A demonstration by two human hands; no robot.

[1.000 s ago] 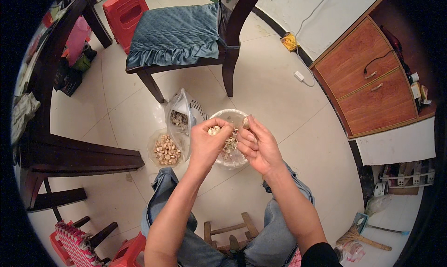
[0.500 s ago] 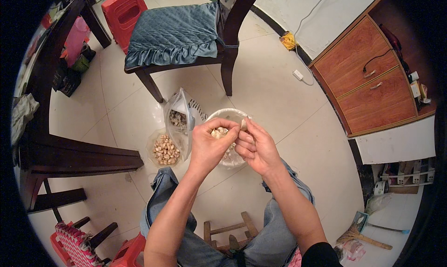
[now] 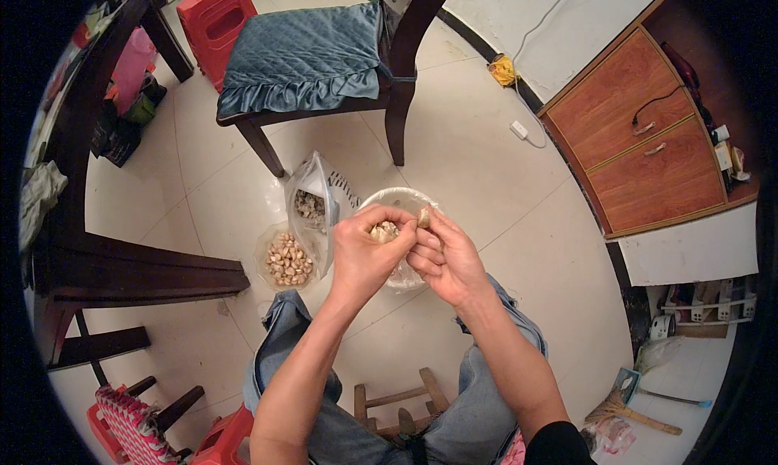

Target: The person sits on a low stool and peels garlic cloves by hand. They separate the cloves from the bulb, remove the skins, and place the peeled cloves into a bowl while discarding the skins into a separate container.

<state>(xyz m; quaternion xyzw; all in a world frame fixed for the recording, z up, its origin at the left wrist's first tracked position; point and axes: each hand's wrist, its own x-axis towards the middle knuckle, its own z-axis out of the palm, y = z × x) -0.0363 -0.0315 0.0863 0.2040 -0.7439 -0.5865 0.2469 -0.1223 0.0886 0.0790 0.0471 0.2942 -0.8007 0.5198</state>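
Note:
My left hand point(image 3: 366, 250) and my right hand point(image 3: 444, 255) meet over a clear bowl point(image 3: 391, 198) lined with plastic on the floor. Together they pinch a small pale clove-like piece point(image 3: 387, 232), with a bit of papery skin point(image 3: 424, 216) at the right fingertips. Left of the bowl stands an open plastic bag point(image 3: 312, 206) with more such pieces. In front of it sits a small clear dish point(image 3: 286, 259) filled with peeled beige pieces.
A dark wooden chair with a blue quilted cushion point(image 3: 301, 56) stands behind the bowl. A dark table point(image 3: 97, 254) runs along the left. Red stools point(image 3: 212, 18) are at the top and lower left. A wooden cabinet point(image 3: 648, 153) is at right; a broom point(image 3: 628, 408) lies nearby.
My hands have drawn closer together over the bowl, and the fingers now pinch the small piece between them.

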